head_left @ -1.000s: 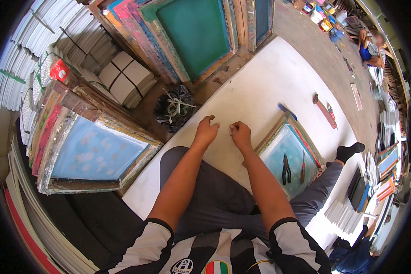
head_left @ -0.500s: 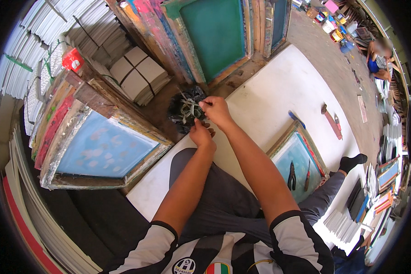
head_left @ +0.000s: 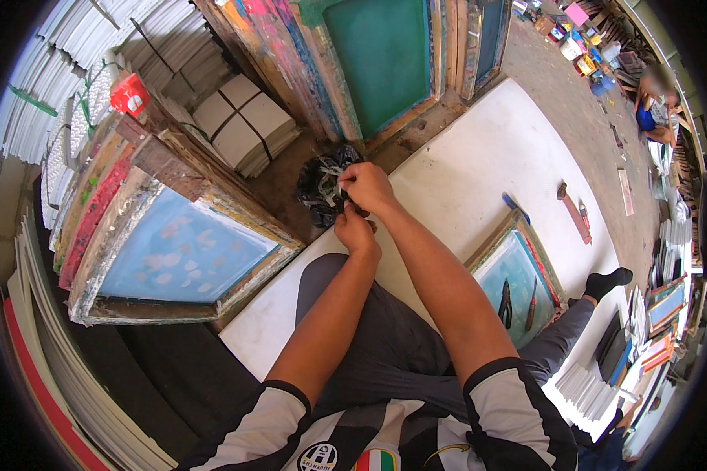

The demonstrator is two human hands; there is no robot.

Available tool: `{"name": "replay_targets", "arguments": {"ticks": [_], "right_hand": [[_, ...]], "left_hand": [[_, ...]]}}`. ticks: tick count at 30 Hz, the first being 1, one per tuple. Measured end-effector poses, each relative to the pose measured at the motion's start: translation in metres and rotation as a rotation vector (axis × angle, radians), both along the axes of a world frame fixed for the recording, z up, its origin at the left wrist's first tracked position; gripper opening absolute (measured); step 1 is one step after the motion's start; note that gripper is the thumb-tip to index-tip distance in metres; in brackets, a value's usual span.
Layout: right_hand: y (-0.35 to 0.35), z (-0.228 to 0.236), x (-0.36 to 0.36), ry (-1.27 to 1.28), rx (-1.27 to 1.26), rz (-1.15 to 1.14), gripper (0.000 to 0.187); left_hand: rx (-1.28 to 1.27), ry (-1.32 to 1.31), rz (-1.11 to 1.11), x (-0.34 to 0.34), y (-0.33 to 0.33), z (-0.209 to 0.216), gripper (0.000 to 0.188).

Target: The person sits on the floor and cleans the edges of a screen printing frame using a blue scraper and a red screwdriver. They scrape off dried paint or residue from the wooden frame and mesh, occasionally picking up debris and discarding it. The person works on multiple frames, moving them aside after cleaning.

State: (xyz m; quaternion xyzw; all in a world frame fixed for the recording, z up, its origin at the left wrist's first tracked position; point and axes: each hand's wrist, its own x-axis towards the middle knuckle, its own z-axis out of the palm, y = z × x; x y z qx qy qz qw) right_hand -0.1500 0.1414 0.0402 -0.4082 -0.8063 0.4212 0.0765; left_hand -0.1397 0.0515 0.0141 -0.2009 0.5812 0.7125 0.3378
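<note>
A black plastic bag (head_left: 310, 185) stands gaping beside the white board, with pale stringy scraps (head_left: 327, 187) inside it. Over its right edge, my right hand (head_left: 368, 187) has thumb and fingers pinched together. Just below, my left hand (head_left: 357, 228) is closed too, with its fingertips close to those of the right. Whatever lies between the fingers is hidden or too small to name. Near my right leg, black-handled pliers (head_left: 506, 304) and a red-handled tool (head_left: 532, 304) rest on a small blue-meshed frame (head_left: 491, 271).
A hammer (head_left: 573, 212) and a small red tool (head_left: 584, 210) lie on the white board (head_left: 479, 149). Painted screen frames (head_left: 182, 251) lean at left, and a green-meshed frame (head_left: 379, 63) stands ahead. A strapped paper stack (head_left: 243, 125) sits between them. Another person (head_left: 657, 106) sits far right.
Both hands stay together at the bag, shifted slightly. The right fingers have curled in tighter, and the view has moved a little.
</note>
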Motion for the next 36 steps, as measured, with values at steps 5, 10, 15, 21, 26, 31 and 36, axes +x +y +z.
{"name": "replay_targets", "arguments": {"ticks": [5,10,15,21,26,31,36], "right_hand": [[0.003,-0.014,0.049,0.392,-0.187,-0.131,0.029],[-0.035,-0.043,0.142,0.307,-0.015,-0.289,0.049],[-0.113,-0.075,0.202,-0.192,0.381,-0.406,0.073],[-0.151,-0.085,0.207,-0.494,0.266,-0.292,0.091],[-0.149,-0.09,0.191,-0.454,0.246,-0.306,0.09],[-0.135,-0.097,0.188,-0.521,0.343,-0.324,0.084],[-0.114,-0.078,0.2,-0.464,0.311,-0.325,0.076]], "left_hand": [[0.074,0.018,-0.018,-0.003,-0.002,-0.01,0.029],[0.066,0.322,-0.341,0.002,-0.002,-0.024,0.03],[-0.446,1.399,-1.27,0.039,-0.006,-0.011,0.043],[-0.685,1.39,-1.877,0.046,-0.015,-0.012,0.063],[-0.675,1.493,-1.864,0.047,-0.009,-0.026,0.068],[-0.604,1.499,-1.83,0.051,-0.005,-0.037,0.067],[-0.638,1.499,-1.846,0.047,-0.008,-0.034,0.064]]}}
